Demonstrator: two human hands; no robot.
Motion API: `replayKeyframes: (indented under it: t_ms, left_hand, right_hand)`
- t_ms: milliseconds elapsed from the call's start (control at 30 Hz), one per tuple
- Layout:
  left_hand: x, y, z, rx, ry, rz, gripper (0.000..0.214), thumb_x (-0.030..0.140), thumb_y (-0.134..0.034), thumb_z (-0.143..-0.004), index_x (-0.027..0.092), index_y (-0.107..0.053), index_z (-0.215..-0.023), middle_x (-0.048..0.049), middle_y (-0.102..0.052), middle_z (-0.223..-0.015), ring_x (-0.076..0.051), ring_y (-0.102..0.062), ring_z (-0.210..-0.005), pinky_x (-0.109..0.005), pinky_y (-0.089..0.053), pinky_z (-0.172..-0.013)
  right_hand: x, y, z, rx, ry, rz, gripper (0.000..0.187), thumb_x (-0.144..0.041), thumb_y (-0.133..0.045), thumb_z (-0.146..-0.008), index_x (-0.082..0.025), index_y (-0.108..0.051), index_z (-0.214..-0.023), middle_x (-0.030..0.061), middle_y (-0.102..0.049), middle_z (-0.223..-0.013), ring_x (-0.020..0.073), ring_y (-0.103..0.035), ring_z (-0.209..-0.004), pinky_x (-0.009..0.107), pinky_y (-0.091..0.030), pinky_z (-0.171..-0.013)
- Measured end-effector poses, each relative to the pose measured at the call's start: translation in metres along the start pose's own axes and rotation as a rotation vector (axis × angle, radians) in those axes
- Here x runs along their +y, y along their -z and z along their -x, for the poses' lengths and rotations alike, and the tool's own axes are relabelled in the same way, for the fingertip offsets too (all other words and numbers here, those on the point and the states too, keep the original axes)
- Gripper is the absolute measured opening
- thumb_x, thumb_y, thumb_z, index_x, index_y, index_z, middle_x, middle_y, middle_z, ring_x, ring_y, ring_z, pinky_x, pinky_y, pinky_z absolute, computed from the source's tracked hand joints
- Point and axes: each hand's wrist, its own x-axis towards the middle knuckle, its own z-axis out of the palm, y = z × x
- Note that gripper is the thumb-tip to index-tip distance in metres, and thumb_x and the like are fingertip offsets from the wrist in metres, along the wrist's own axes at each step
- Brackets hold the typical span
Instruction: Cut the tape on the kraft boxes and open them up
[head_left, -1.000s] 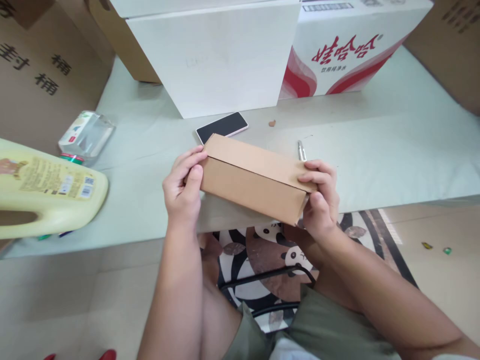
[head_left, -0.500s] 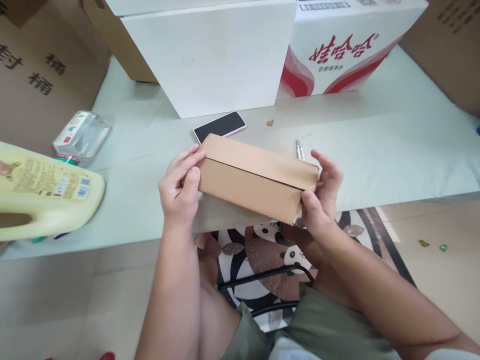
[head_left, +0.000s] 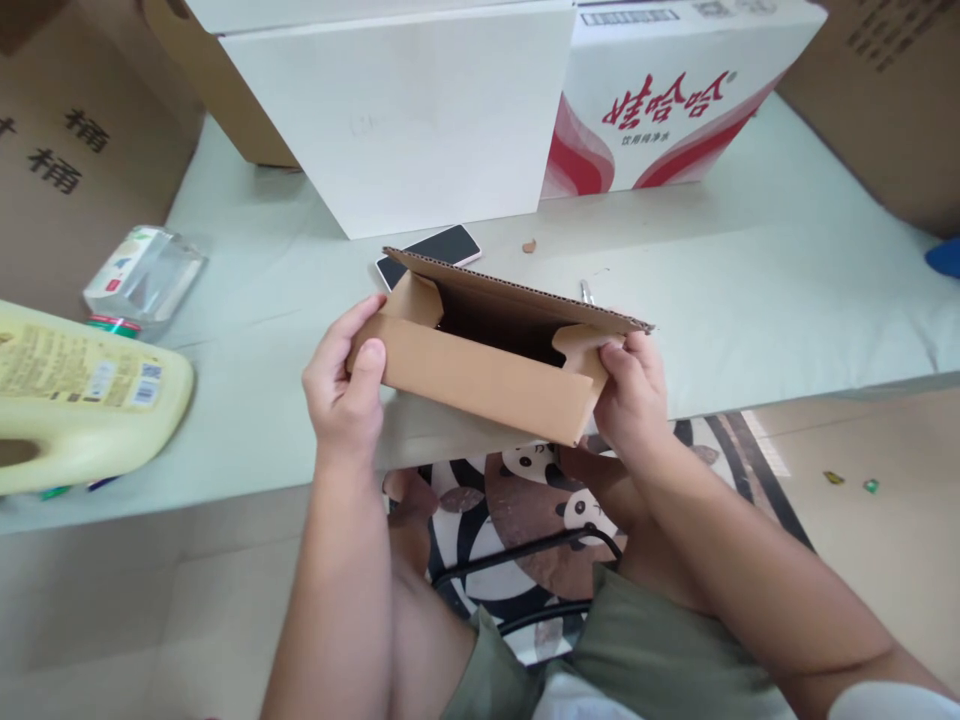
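Note:
A small brown cardboard box (head_left: 480,385) is held at the front edge of the pale green table (head_left: 750,300). Its lid stands raised toward the back, and the dark inside shows. My left hand (head_left: 341,385) grips the box's left end, thumb on the front wall. My right hand (head_left: 630,400) grips the right end, with fingers on the side flap. A black phone (head_left: 442,245) lies just behind the box, partly hidden by the lid.
A large white carton (head_left: 405,110) and a red-and-white printed carton (head_left: 675,100) stand at the back. A yellow jug (head_left: 82,400) and a clear bottle (head_left: 142,275) lie at the left. Brown cartons flank both sides. A metal pen tip (head_left: 583,292) peeks behind the lid.
The box's lid, shut before, has swung up and back. My right hand shifted from the top corner to the side flap. The view drifted a little to the right.

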Motion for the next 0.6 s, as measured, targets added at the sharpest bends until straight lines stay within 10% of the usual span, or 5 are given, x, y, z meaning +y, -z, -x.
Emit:
replayKeyframes:
  t_ms: [600]
  left_hand:
    - [-0.0003,-0.0010,0.0014,-0.005,0.057,0.009,0.028,0.042,-0.071,-0.095,0.035,-0.079,-0.121,0.0009,-0.078,-0.130,-0.024,-0.070,-0.127,-0.043,-0.052,-0.115]
  right_hand:
    - [-0.0057,-0.0014,-0.0033,-0.036,0.153,0.063,0.018,-0.047,-0.063,-0.095,-0.033,-0.071,-0.102,0.0027,-0.074,-0.123,0.0281,-0.067,-0.122,0.053,-0.053,-0.107]
